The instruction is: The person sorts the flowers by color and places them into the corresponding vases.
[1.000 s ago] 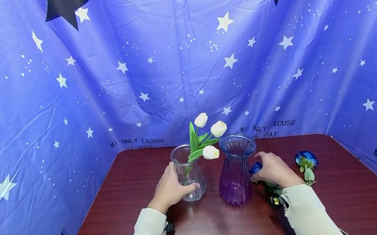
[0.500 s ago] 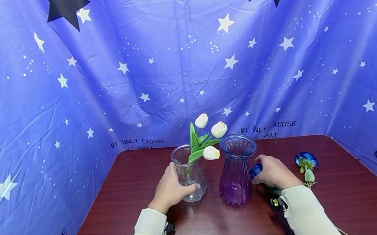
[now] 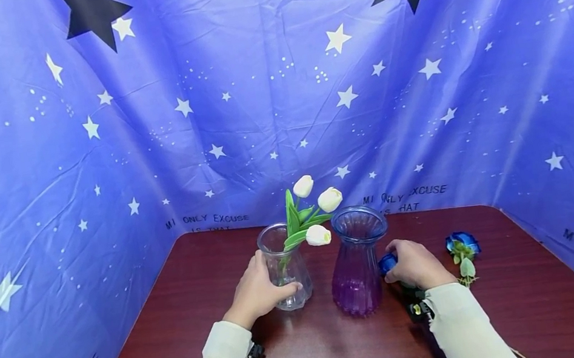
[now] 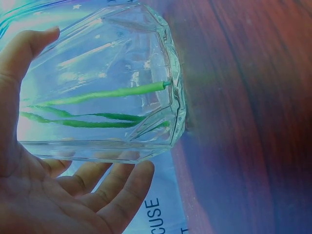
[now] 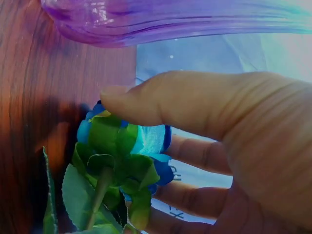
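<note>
A clear glass vase (image 3: 293,291) stands upright on the table. Its white tulips (image 3: 330,199) lean right over the rim, and their green stems (image 4: 105,94) show through the glass in the left wrist view. My left hand (image 3: 260,291) holds this vase from the left, thumb on the near side. Right of it stands a second vase (image 3: 355,282), blue at the rim and purple below. Beside that vase, my right hand (image 3: 416,263) grips a blue rose (image 5: 124,141) by its head, between thumb and fingers. Part of the bloom is hidden by the thumb.
Another blue rose (image 3: 463,247) lies on the dark red wooden table (image 3: 187,327), to the right of my right hand. Blue star-patterned cloth (image 3: 234,119) hangs behind the table and along both sides. A thin stem end (image 3: 521,356) shows beside the right sleeve.
The head view has shifted slightly. Both hands keep their places on the clear vase and the blue rose.
</note>
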Motion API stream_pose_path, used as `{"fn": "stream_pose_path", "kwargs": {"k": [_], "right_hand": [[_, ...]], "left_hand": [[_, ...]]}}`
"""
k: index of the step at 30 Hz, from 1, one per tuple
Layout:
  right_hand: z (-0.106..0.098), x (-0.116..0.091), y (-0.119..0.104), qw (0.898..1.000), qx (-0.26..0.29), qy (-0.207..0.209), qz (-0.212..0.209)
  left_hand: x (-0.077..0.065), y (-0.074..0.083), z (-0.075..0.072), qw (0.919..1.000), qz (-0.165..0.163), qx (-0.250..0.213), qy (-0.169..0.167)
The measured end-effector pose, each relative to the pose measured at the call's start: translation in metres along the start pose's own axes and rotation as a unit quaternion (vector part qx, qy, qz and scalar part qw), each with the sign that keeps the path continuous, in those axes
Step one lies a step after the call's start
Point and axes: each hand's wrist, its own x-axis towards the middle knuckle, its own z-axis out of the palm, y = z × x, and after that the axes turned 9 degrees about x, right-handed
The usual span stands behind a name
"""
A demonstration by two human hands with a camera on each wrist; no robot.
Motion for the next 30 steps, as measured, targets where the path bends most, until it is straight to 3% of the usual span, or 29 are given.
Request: {"fn": "stream_pose_path", "kwargs": {"k": [9,24,30], "right_hand": [[0.003,-0.001,-0.001,1.000,-0.003,0.000,0.012],[-0.012,-0.006,0.003,1.000,-0.006,0.014,0.010],[-0.022,-0.010,-0.001,1.000,-0.004,0.027,-0.010]], "left_hand": [[-0.003,-0.005,0.000,0.9999,-0.006,-0.007,0.006],[0.001,0.000,0.003,0.9999,0.007,-0.005,0.008],[0.000,0.001,0.002,0.9999,0.004,-0.009,0.006]]}}
